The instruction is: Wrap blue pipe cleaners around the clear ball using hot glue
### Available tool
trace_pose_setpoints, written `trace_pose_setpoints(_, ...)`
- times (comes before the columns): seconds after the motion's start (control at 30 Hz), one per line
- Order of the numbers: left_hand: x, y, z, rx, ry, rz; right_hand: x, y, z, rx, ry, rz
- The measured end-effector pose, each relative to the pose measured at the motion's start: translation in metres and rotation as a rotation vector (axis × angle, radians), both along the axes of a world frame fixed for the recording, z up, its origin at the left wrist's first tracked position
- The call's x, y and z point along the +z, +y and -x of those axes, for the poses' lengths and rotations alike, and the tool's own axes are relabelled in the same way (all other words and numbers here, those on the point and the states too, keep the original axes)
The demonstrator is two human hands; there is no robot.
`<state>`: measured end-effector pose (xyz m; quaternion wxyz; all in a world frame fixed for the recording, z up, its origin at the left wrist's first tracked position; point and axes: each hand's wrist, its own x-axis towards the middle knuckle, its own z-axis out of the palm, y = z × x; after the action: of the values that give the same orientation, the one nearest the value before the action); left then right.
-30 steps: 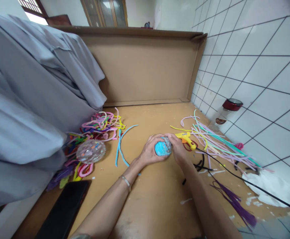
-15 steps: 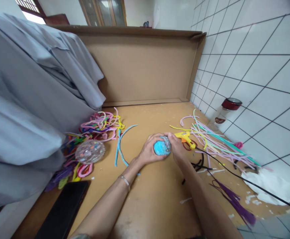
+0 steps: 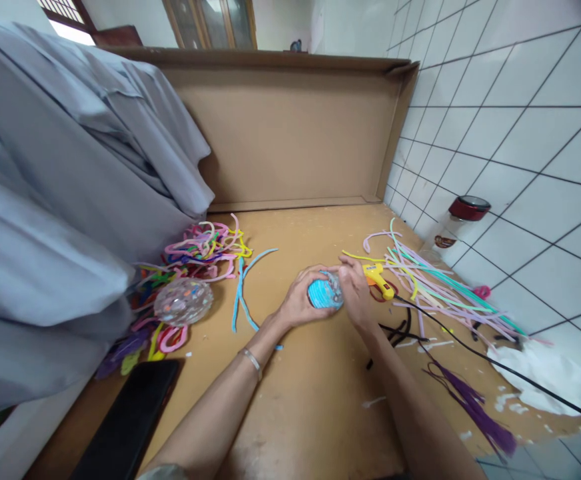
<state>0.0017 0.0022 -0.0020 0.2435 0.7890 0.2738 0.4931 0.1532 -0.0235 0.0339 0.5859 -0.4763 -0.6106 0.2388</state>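
My left hand [image 3: 301,299] is closed round a ball [image 3: 324,292] from its left side. Blue pipe cleaner covers the ball's left part in rows; its right part looks clear and speckled. Against or very near the ball's right side is my right hand [image 3: 354,288], fingers stretched out and away from a grip. A yellow glue gun [image 3: 380,283] lies just beyond that hand, its black cord running to the right. Loose blue pipe cleaners [image 3: 241,287] rest on the table left of my left hand.
At left, a clear speckled ball [image 3: 183,302] sits by a heap of coloured pipe cleaners [image 3: 205,250], near a black phone [image 3: 129,420]. Straight pipe cleaners [image 3: 435,283], a red-lidded jar [image 3: 463,217], a purple tassel [image 3: 475,407] and white tissue [image 3: 545,377] are at right. Cardboard [image 3: 295,140] stands behind.
My right hand has shifted slightly, its fingers lifting and straightening at the ball's right side. My left hand keeps the ball in nearly the same place.
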Motion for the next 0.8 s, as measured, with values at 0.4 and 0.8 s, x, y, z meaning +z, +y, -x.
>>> trace_pose_setpoints(0.4,0.0035,-0.001,0.0001,-0.003,0.022,-0.021,0.0031,-0.0062,0.0014,-0.042,-0.214,-0.038)
trace_pose_setpoints(0.8,0.0023,-0.0007,0.0003,-0.001,0.025,-0.035,-0.0012,-0.0056,0.0032,-0.061,-0.164,-0.03)
